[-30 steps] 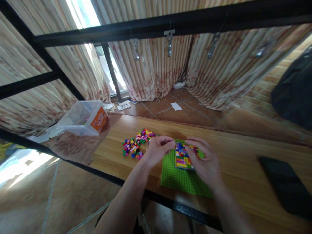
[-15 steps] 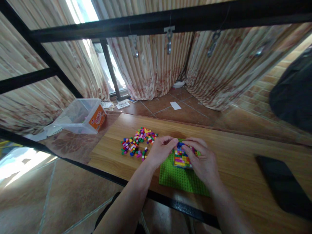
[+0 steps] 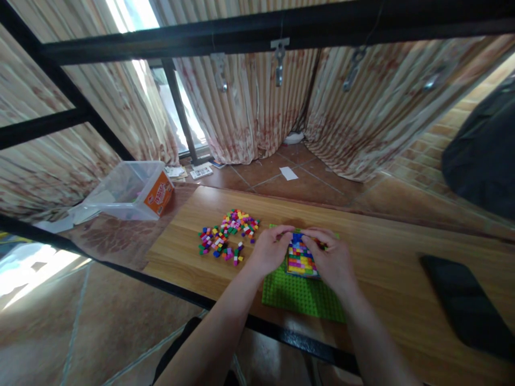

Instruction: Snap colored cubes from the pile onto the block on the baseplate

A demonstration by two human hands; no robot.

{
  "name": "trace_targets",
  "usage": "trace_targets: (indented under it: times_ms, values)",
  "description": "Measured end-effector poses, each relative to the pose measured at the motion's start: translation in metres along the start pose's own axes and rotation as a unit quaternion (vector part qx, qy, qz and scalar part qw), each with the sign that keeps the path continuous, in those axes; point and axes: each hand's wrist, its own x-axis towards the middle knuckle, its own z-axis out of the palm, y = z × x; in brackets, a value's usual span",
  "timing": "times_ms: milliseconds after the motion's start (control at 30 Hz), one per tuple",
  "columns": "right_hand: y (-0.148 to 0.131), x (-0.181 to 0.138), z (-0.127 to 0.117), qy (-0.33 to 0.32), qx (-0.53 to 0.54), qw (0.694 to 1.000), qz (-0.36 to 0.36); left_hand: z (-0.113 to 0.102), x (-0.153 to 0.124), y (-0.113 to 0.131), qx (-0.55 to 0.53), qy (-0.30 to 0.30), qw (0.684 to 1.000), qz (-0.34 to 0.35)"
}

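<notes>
1. Head view: my left hand [image 3: 271,251] curls at the left far corner of the multicoloured brick block [image 3: 301,259], near its blue bricks [image 3: 296,239]; I can't tell whether its fingertips pinch anything.
2. My right hand [image 3: 333,264] bends over the block's right side; how firmly, I can't tell.
3. The block sits on the green baseplate [image 3: 300,297], loose bricks [image 3: 240,219] to the left.

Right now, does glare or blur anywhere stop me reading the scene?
Head view, left side: glare whites out the window and a sunlit floor patch; head view, lower right: the dark slab looks soft; head view, centre: the brick panel's colours read clearly, but fine detail doesn't, and the right hand covers part of it.
</notes>
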Motion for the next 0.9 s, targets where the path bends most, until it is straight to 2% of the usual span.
trace_targets:
  times_ms: [233, 333, 433, 667, 900]
  values:
    - [0.0, 0.001, -0.002, -0.026, 0.011, 1.0, 0.005, 0.008, 0.009, -0.009, -0.026, 0.003, 1.0, -0.009]
    - [-0.001, 0.002, -0.003, -0.038, 0.001, 0.999, 0.015, 0.012, 0.013, -0.009, -0.019, 0.022, 0.999, -0.025]
    - [-0.002, 0.003, -0.004, -0.046, -0.008, 0.998, 0.031, 0.015, 0.014, -0.004, 0.004, 0.045, 0.998, -0.034]
    - [-0.003, 0.004, -0.001, -0.036, -0.002, 0.998, 0.046, 0.012, 0.009, 0.016, 0.084, 0.049, 0.994, -0.038]
    - [-0.003, 0.003, 0.0, -0.037, -0.019, 0.998, 0.038, 0.012, 0.007, 0.018, 0.096, 0.048, 0.994, -0.014]
